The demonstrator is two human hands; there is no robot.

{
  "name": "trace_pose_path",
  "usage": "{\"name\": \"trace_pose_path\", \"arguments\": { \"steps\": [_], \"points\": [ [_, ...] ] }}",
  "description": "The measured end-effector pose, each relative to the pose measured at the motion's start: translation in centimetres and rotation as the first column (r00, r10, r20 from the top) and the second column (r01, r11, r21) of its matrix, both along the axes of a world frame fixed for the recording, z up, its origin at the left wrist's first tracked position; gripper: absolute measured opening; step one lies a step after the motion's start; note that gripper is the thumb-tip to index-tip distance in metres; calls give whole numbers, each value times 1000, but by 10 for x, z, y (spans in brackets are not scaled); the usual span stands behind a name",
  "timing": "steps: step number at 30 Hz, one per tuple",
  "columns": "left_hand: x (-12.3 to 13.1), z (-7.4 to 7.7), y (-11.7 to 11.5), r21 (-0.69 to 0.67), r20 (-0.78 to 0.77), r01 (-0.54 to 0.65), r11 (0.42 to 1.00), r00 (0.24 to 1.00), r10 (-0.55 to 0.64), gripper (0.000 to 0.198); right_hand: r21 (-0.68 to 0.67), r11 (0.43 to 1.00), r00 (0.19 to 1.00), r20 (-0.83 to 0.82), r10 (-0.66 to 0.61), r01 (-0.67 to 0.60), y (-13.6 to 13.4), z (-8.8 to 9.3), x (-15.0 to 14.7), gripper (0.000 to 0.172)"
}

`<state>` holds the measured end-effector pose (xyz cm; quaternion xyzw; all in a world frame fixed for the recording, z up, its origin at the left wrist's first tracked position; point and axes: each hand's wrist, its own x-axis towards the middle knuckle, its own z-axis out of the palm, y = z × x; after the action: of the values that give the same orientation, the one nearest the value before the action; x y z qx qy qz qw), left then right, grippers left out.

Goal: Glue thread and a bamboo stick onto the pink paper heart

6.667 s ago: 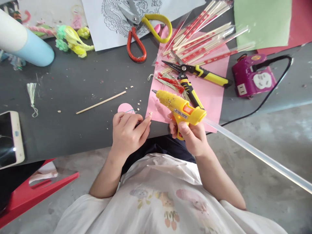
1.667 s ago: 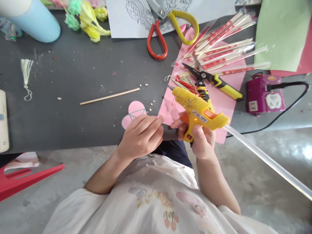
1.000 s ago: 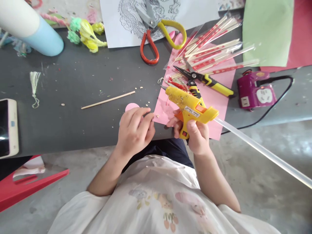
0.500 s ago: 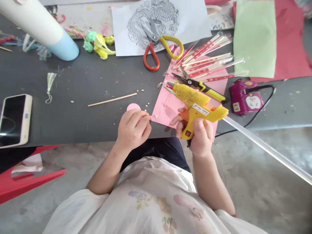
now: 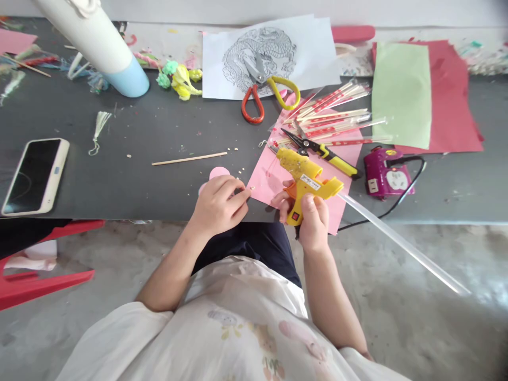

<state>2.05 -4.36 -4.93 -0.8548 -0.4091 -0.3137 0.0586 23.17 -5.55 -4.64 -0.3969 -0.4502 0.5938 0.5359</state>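
My left hand (image 5: pixel 223 205) is at the table's front edge, its fingers curled over a pink rounded paper piece (image 5: pixel 219 172). Part of that piece shows beyond the knuckles; the fingertips and the rest are hidden. A yellow hot glue gun (image 5: pixel 305 179) is gripped in my right hand (image 5: pixel 311 219), with fingers around the handle by the orange trigger. Its nozzle points left, over a pink paper sheet (image 5: pixel 264 182), and a long clear glue stick (image 5: pixel 397 238) sticks out of its back. A thin wooden stick (image 5: pixel 189 159) lies beyond my left hand.
Black-and-yellow pliers (image 5: pixel 331 159) and wrapped stick bundles (image 5: pixel 329 119) lie beyond the glue gun. Scissors (image 5: pixel 260 79) rest on a dragon drawing (image 5: pixel 238 47). A purple power socket (image 5: pixel 387 174) with a black cord is at right, a phone (image 5: pixel 35 177) and white-blue cylinder (image 5: pixel 115 58) at left.
The view has shifted, showing more of the table's far side. My left fingers have spread slightly, and more of the pink piece shows. The glue gun has moved a little left.
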Motion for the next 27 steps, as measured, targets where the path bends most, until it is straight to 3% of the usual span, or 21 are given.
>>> {"name": "trace_pose_path", "arguments": {
  "steps": [13,18,22,27],
  "points": [
    [1,1,-1,14,-30,-9,1000,1000,10,20,-22,999,999,14,35,-35,2,-8,2,42],
    [1,2,-3,100,114,-36,994,993,25,22,-10,1000,1000,11,28,-28,2,-7,2,41],
    [-2,8,-4,74,286,-127,989,953,101,21,-22,1000,999,31,19,-19,2,-7,2,45],
    [-18,17,-1,11,224,-256,967,943,247,17,-18,1000,999,33,19,-18,3,-6,2,44]
  ]
}}
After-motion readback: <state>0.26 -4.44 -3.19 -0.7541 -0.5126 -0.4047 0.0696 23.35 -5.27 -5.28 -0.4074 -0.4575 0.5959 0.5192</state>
